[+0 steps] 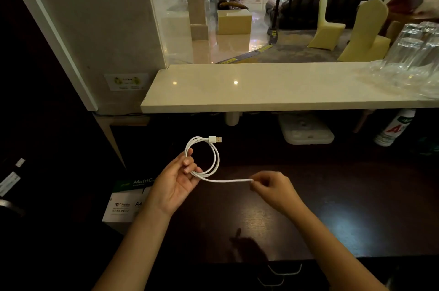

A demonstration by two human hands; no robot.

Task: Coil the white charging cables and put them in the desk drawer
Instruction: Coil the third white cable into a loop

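Left fingers [190, 165] curl through the coil [215, 157]; right hand [270, 187] pinches the cable's free tail [228, 180]. Tail runs horizontally rightward from the coil above the desk [332, 207]. Right hand leads the next wrap.

Cable [215, 160] held above the desk [261, 214]; paper box [123, 205] left of it; counter [261, 86] beyond; glasses [413, 58] far right on it

Hotel reception desk, marble counter [261, 86], lobby chairs [325, 22]
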